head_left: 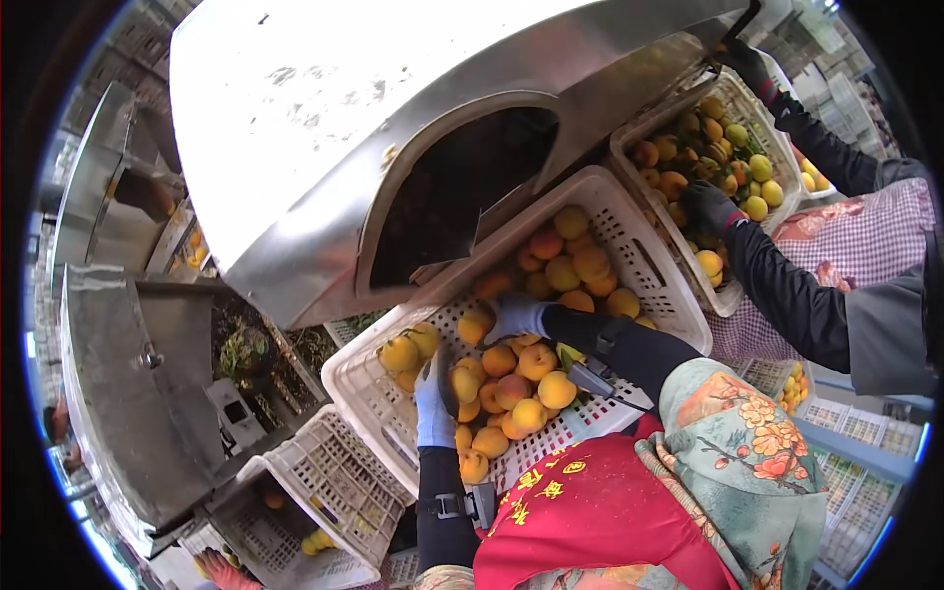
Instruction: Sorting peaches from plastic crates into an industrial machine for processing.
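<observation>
Amid fruit (512,391), both hands (434,401) (518,318) apart

Crate (639,248) open above, metal hood (295,167) beyond

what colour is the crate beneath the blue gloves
The crate is off-white, clearest in the head view.

It's 2 pale-blue, dark-coated gloves (433,408) meeting snug black sleeves (441,536), each cinched by a buckled black strap (451,505) with a grey box (483,504), a thin cable (631,404) off the right one, and a red apron (600,511) with yellow lettering (531,481) blazing beside grey-green, orange-flowered cloth (752,462)!
</observation>
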The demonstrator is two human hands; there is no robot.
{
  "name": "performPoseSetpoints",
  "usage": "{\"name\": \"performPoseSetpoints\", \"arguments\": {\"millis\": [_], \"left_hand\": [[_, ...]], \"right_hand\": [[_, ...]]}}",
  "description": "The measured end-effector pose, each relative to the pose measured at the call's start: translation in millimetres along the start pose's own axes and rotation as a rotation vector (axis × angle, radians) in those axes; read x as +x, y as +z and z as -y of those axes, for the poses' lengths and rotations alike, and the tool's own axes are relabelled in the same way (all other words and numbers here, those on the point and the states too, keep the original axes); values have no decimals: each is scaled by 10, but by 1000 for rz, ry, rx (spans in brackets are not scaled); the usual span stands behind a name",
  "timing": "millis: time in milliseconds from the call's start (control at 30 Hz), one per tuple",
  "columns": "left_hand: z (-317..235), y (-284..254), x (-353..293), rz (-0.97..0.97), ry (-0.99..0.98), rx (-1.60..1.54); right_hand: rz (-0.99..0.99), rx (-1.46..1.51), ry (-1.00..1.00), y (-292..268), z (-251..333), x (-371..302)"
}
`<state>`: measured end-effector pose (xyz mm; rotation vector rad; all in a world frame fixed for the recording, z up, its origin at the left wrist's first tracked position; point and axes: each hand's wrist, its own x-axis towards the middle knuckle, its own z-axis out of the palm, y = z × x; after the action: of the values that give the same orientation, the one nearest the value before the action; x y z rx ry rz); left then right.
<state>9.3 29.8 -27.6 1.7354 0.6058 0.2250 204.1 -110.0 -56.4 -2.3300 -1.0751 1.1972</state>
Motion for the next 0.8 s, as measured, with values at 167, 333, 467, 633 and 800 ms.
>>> {"name": "performPoseSetpoints", "arguments": {"millis": [167,333,467,633,800], "left_hand": [[-675,57,-115,360,-199,-612],[-997,33,-20,468,-575,-1394],[-1469,-140,19,425,-197,-736],[-1848,-302,180,221,47,-434],[-1343,-145,138,-121,457,-60]], "right_hand": [[-235,221,-381,-508,584,-863],[-603,159,-500,-731,1065,-1453],[-633,488,-402,-822,1271,-1718],[-665,426,-543,-1093,1293,-1662],[-1102,174,-542,-1233,1454,-1224]]}}
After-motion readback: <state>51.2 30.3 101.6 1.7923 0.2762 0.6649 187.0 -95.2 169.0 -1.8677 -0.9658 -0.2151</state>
